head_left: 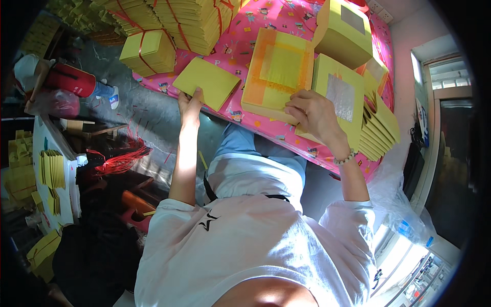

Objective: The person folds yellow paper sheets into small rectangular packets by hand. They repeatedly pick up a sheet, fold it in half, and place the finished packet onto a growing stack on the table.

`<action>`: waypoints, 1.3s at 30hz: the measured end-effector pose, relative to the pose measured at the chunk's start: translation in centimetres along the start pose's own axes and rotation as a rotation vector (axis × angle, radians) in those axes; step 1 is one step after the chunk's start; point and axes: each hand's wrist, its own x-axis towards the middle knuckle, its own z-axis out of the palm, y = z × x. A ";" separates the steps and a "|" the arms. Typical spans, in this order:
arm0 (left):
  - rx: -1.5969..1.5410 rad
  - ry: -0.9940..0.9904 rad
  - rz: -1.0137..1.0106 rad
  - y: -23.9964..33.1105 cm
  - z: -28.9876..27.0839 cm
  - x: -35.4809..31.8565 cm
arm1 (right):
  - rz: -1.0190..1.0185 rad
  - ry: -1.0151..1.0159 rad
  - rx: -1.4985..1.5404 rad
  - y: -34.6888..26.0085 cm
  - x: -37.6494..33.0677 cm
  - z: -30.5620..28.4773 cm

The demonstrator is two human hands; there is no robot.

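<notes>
- While my left hand (190, 106) grips the near edge of a flat yellow piece (207, 83), thumb on top and fingers beneath, that piece lies at the front edge of the pink patterned cloth (266, 125).
- My right hand (313, 113) is at the near right corner of the orange-framed stack (281, 66), its fingers bent; I cannot tell whether they pinch a sheet or only touch it.
- Just right of that stack sits a yellow stack with a silvery patch (340, 94), and beside it a fanned row of yellow pieces (378, 133).
- Beyond my left hand, a small yellow bundle (148, 53) tied with red ribbon stands beside taller tied stacks (192, 25).
- Off to my left, a person in a red vest (69, 79) is near a white table (45, 135), and red strings (123, 157) lie in a tangle.
</notes>
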 end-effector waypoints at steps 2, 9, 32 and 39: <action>-0.021 -0.032 0.008 0.5 -0.1 -0.5 | 0.002 0.008 0.028 0.0 0.1 0.0; 0.202 -0.048 -0.060 1.0 -1.6 -1.5 | 0.030 0.009 0.095 0.3 0.3 0.0; 0.690 -0.452 0.488 2.9 6.7 -7.4 | 0.127 -0.032 0.232 0.9 0.4 0.0; 0.996 -0.400 0.870 4.8 8.9 -7.9 | 0.104 -0.015 0.170 0.6 0.4 -0.5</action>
